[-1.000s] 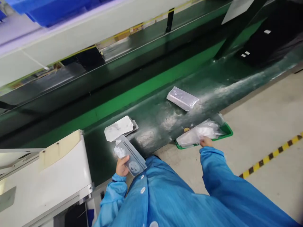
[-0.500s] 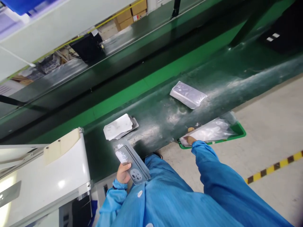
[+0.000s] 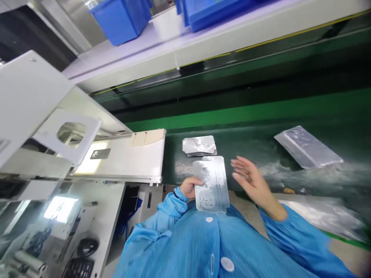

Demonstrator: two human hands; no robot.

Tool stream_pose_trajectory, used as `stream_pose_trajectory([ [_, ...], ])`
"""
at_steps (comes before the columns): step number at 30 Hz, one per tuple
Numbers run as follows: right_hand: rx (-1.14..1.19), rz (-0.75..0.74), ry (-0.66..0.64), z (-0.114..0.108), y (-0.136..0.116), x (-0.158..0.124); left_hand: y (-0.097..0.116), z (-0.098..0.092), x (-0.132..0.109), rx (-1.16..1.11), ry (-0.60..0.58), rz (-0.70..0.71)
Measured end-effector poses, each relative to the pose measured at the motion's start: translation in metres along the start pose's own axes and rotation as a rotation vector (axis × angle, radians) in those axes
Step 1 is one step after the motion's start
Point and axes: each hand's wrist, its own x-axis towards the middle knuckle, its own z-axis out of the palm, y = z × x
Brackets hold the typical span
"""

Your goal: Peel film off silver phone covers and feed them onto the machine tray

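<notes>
My left hand point(image 3: 189, 186) grips a stack of thin silvery plates point(image 3: 211, 184) with small holes near its lower end, held close to my blue coat. My right hand point(image 3: 249, 178) hovers just right of that stack, fingers spread and empty, blurred by motion. On the dark green belt point(image 3: 261, 116) just beyond lies a small pile of similar plates point(image 3: 199, 145). A clear-wrapped pack point(image 3: 307, 147) rests on the belt to the right.
A white machine housing point(image 3: 124, 156) ends at the belt's left. Blue bins point(image 3: 121, 17) stand on a pale shelf behind the belt. Clear plastic bags point(image 3: 321, 216) lie in a green tray at lower right, by the floor.
My view swung left. My right hand left the bags in the green tray and came up beside the stack, open. The left hand raised the plates in front of my chest.
</notes>
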Motion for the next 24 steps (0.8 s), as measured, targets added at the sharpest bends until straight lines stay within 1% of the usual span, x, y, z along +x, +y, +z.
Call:
stream_pose_trajectory([
  [2,-0.006,-0.107,-0.117,0.046,-0.031,0.032,0.002,0.002,-0.01,-0.028,-0.024,0.017],
  [3,-0.026,-0.139,-0.183,0.065,-0.042,0.043,0.003,0.001,-0.016,-0.041,-0.025,0.032],
  [4,-0.053,-0.154,-0.244,0.081,-0.048,0.052,0.003,0.0,-0.021,-0.055,-0.018,0.054],
  [6,-0.098,-0.144,-0.344,0.106,-0.052,0.063,0.004,-0.008,-0.034,-0.085,0.024,0.122],
  [8,-0.116,-0.099,-0.418,0.122,-0.05,0.073,0.005,-0.019,-0.047,-0.118,0.101,0.212],
  [11,-0.116,-0.064,-0.481,0.143,-0.053,0.089,0.008,-0.034,-0.072,-0.163,0.264,0.369],
  [13,-0.133,-0.073,-0.508,0.156,-0.062,0.1,0.01,-0.039,-0.089,-0.193,0.361,0.483],
  [16,-0.162,-0.089,-0.614,0.176,-0.082,0.116,0.013,-0.044,-0.113,-0.227,0.452,0.628],
  [19,-0.164,-0.063,-0.77,0.193,-0.098,0.133,0.013,-0.055,-0.133,-0.248,0.505,0.709],
  [22,-0.129,0.06,-0.96,0.212,-0.102,0.154,0.007,-0.074,-0.154,-0.318,0.596,0.783],
  [23,-0.097,0.104,-0.981,0.22,-0.1,0.161,0.003,-0.08,-0.161,-0.345,0.63,0.804],
  [24,-0.062,0.136,-0.973,0.229,-0.097,0.166,-0.001,-0.086,-0.17,-0.368,0.651,0.821],
])
